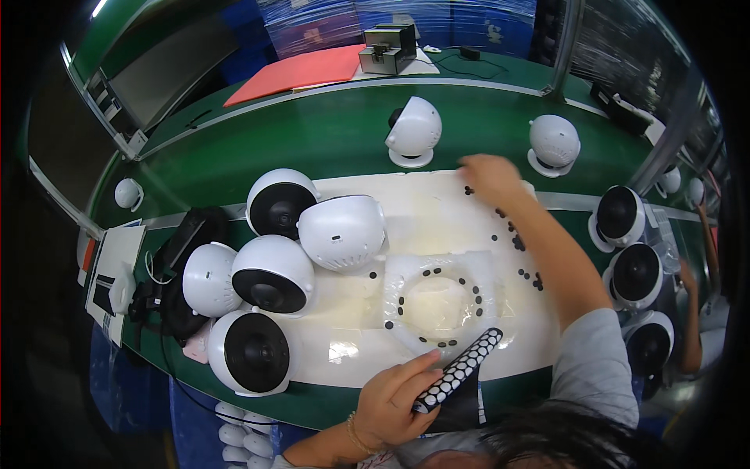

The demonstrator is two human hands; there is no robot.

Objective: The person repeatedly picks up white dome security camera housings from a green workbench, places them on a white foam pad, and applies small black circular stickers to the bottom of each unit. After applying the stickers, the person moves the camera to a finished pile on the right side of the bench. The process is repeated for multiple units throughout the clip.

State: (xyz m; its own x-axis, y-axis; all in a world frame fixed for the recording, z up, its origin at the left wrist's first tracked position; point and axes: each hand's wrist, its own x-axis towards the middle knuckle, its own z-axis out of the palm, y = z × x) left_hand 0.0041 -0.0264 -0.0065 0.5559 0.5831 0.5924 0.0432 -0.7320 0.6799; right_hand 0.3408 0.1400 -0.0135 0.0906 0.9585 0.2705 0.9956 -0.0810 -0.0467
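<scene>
My left hand (394, 402) is closed around a black strip with rows of white round dots (461, 369), which slants up to the right. Just above it, a white square fixture with a round opening (396, 277) lies on the white board (336, 363), with small black pads (401, 300) spaced around the opening. My right hand (491, 181) reaches to the far right part of the board, by a loose black pad (469, 190). Blur hides whether its fingers hold anything. More black pads (517, 242) lie scattered beneath and beside my right forearm.
White ball-shaped cameras with black fronts (266, 289) crowd the board's left side. Two white units (414, 129) (555, 142) stand beyond the board, and several (637, 275) line the right. Black cables and a pouch (183, 250) lie left. A metal box (388, 51) and red sheet (305, 74) sit behind.
</scene>
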